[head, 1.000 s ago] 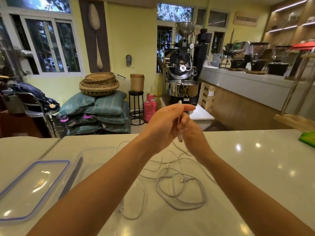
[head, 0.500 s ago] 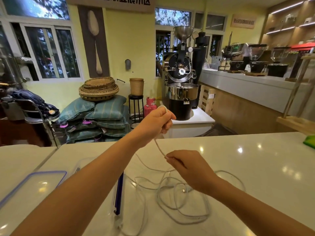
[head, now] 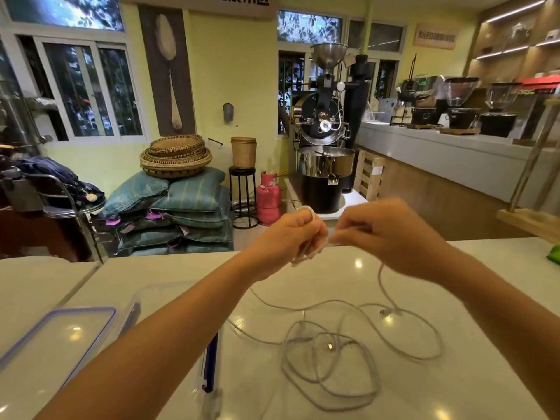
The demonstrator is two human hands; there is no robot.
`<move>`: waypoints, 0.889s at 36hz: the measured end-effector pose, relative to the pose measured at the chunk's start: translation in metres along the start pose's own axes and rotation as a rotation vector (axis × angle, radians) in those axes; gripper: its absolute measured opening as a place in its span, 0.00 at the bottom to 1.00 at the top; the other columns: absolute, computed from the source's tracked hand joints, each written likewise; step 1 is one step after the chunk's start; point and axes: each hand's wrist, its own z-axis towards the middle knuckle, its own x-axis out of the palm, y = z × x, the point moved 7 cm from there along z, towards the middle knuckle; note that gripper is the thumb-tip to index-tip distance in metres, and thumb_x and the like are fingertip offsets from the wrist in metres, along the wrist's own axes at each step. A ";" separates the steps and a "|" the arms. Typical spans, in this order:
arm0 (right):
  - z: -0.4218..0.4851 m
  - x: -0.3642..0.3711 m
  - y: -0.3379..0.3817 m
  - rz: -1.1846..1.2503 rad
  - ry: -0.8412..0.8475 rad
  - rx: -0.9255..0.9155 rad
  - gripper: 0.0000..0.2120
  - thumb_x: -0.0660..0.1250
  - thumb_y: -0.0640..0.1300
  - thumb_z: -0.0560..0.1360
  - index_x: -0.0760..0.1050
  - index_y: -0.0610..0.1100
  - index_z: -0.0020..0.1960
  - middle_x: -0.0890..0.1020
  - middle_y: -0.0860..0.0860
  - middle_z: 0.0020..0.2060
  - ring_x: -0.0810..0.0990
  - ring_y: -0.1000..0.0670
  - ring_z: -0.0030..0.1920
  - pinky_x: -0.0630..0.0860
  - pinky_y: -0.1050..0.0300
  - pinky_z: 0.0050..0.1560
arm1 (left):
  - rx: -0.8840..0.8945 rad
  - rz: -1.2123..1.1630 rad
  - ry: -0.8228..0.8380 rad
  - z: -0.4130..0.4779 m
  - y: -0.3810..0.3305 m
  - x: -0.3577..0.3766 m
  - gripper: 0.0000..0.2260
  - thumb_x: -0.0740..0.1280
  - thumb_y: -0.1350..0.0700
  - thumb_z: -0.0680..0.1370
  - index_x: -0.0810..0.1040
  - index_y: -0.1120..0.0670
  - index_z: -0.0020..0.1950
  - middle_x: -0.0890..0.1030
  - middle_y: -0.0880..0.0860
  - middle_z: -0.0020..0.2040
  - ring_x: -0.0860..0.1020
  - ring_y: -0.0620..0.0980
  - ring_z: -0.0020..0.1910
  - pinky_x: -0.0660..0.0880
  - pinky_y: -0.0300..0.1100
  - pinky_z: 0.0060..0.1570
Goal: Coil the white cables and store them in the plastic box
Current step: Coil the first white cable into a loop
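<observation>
Both hands are raised over the white counter (head: 472,344), at 12 o'clock from the person. Left hand (head: 289,236): fingers curled round a small coil (head: 304,208) of white cable, one loop showing above the knuckles. Right hand (head: 391,234), touching it at its 3 o'clock, pinches the same cable at the fingertips; motion blur hides finer detail. The free strand (head: 381,280) drops from the right hand to the counter and joins the loose tangle (head: 329,347) at 6 o'clock below the hands. Clear plastic box (head: 163,287) sits at 8 o'clock, partly hidden by the left forearm, blue clip (head: 211,363) visible. Its lid (head: 60,338) lies flat, just beside it towards 9 o'clock.
</observation>
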 end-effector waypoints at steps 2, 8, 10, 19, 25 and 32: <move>0.010 -0.009 -0.006 0.006 -0.007 -0.013 0.10 0.64 0.48 0.69 0.77 0.41 0.39 0.71 0.58 0.26 0.70 0.59 0.26 0.71 0.70 0.30 | -0.012 -0.008 0.057 -0.005 0.001 0.005 0.12 0.53 0.59 0.79 0.71 0.54 0.38 0.76 0.45 0.25 0.71 0.39 0.25 0.66 0.29 0.26; 0.043 -0.031 -0.030 0.124 -0.084 -0.002 0.07 0.71 0.41 0.66 0.77 0.38 0.38 0.74 0.57 0.28 0.76 0.66 0.29 0.70 0.78 0.33 | -0.038 -0.159 0.141 -0.014 -0.004 0.010 0.15 0.50 0.57 0.80 0.75 0.55 0.42 0.75 0.46 0.26 0.72 0.43 0.27 0.69 0.35 0.32; 0.051 -0.029 -0.038 0.186 -0.074 0.004 0.07 0.72 0.40 0.65 0.77 0.36 0.38 0.75 0.56 0.29 0.75 0.68 0.30 0.70 0.78 0.33 | -0.029 -0.211 0.163 -0.017 -0.009 0.012 0.17 0.49 0.57 0.80 0.75 0.56 0.42 0.74 0.47 0.26 0.71 0.44 0.27 0.69 0.35 0.31; 0.061 0.008 -0.053 0.882 -0.096 0.135 0.04 0.68 0.44 0.66 0.75 0.43 0.36 0.77 0.56 0.23 0.70 0.58 0.25 0.67 0.68 0.27 | 0.018 -0.419 0.293 -0.024 -0.039 0.019 0.14 0.51 0.59 0.78 0.72 0.56 0.37 0.69 0.46 0.24 0.67 0.43 0.25 0.69 0.33 0.29; 0.048 0.081 -0.040 1.301 -0.038 0.313 0.28 0.51 0.32 0.76 0.79 0.48 0.25 0.75 0.53 0.17 0.74 0.58 0.21 0.70 0.67 0.21 | 0.124 -0.518 0.230 -0.017 -0.060 0.014 0.11 0.54 0.57 0.76 0.71 0.56 0.36 0.71 0.46 0.24 0.68 0.43 0.24 0.68 0.33 0.27; 0.025 0.120 -0.010 0.991 0.100 0.421 0.16 0.58 0.37 0.76 0.70 0.45 0.30 0.74 0.54 0.18 0.66 0.59 0.18 0.62 0.69 0.19 | 0.077 -0.462 -0.044 -0.005 -0.040 -0.017 0.15 0.51 0.56 0.80 0.69 0.56 0.35 0.72 0.47 0.23 0.69 0.44 0.23 0.70 0.34 0.26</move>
